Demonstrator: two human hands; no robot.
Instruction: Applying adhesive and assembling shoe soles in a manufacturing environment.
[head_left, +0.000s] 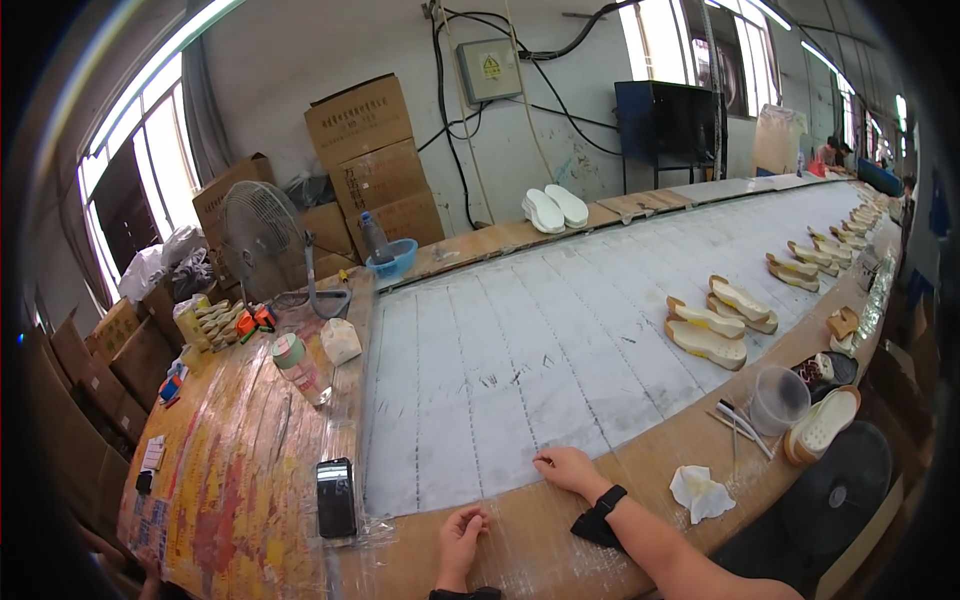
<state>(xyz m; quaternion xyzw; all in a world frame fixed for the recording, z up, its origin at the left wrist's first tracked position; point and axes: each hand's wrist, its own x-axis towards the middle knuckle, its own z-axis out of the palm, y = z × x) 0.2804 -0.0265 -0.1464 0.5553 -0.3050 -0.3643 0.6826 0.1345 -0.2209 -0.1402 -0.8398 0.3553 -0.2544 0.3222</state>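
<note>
My left hand [462,541] is at the near wooden edge of the long table, fingers half bent and a little apart, with nothing seen in it. Farther forward and to its right, my right hand [570,469] rests at the border of the white conveyor belt [480,330]. Its fingers are curled in, and no object shows in them. A black band [608,500] circles the right wrist. A black phone [336,498] lies left of my left hand. To the right of my right forearm is a crumpled white tissue [700,491].
Pale shoe soles [705,343] line the belt's right side. Near the right edge stand a clear plastic cup [778,400], pens [744,425] and a shoe sole [824,422]. At left are a pink-green can [298,368] and a fan [262,235]. White soles [556,208] sit at the far edge.
</note>
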